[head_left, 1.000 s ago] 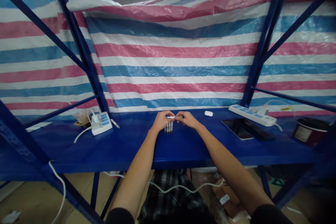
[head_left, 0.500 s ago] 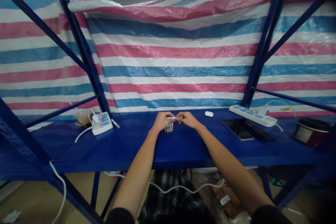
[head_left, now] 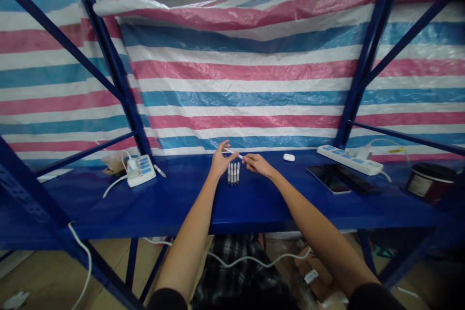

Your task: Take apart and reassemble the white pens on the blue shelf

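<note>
A slim white pen point(head_left: 233, 152) is held in the air, tilted down to the right. My right hand point(head_left: 257, 163) pinches its lower right end. My left hand point(head_left: 220, 159) is at its upper left end, the thumb and fingers spread apart around it. Just below the hands, several grey-and-white pens point(head_left: 233, 173) lie side by side on the blue shelf point(head_left: 185, 198), pointing toward me.
Left on the shelf are a power strip point(head_left: 141, 170) with a plug and a single marker point(head_left: 160, 171). To the right lie a white case point(head_left: 289, 157), a phone point(head_left: 329, 179), a dark flat device point(head_left: 352, 180), another power strip point(head_left: 349, 160) and a dark tub point(head_left: 431, 182).
The held pen has gone from nearly level to tilted, its left end higher. My left fingers have lifted and spread. More of the row of pens shows.
</note>
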`<state>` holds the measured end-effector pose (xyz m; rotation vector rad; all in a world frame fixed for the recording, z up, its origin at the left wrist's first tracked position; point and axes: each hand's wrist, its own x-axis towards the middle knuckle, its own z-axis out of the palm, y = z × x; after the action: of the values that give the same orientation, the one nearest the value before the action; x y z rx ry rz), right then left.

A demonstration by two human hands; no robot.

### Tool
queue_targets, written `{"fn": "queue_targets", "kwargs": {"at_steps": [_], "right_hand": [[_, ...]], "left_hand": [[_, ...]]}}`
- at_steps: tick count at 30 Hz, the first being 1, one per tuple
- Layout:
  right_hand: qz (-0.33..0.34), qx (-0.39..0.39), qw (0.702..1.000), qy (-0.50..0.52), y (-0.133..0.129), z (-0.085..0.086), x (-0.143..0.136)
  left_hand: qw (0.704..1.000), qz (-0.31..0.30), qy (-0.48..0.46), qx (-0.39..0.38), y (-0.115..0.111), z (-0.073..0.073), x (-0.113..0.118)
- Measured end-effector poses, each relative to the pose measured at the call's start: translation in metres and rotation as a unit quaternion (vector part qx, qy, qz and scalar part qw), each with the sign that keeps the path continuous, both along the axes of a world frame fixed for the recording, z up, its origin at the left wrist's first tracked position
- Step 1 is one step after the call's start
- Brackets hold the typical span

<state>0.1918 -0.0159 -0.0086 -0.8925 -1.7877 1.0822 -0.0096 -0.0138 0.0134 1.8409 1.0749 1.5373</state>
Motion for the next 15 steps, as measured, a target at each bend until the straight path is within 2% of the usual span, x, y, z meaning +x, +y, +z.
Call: {"fn": "queue_targets", "kwargs": {"at_steps": [2,5,7,9,12,15], "right_hand": [[0.021,-0.010,1.000,0.010,-0.001,0.001,-0.004],[0.050,-0.023,0.998,0.017,-0.005,0.004,-0.007],[0.056,-0.033,0.997,0.029,-0.007,0.007,-0.008],[0.049,-0.043,0.997,0.040,-0.009,0.009,-0.007],[0.035,-0.054,0.997,0.037,-0.010,0.009,-0.006],[0.037,-0.060,0.997,0.020,-0.008,0.007,-0.006]], "left_hand": [[0.987,-0.073,-0.114,-0.092,0.002,0.003,0.001],[0.928,-0.191,-0.271,-0.171,0.001,0.009,-0.002],[0.892,-0.187,-0.381,-0.159,0.001,0.012,-0.010],[0.864,-0.184,-0.445,-0.149,0.001,0.013,-0.022],[0.858,-0.146,-0.468,-0.156,0.002,0.010,-0.039],[0.857,-0.129,-0.469,-0.170,0.004,0.006,-0.044]]}}
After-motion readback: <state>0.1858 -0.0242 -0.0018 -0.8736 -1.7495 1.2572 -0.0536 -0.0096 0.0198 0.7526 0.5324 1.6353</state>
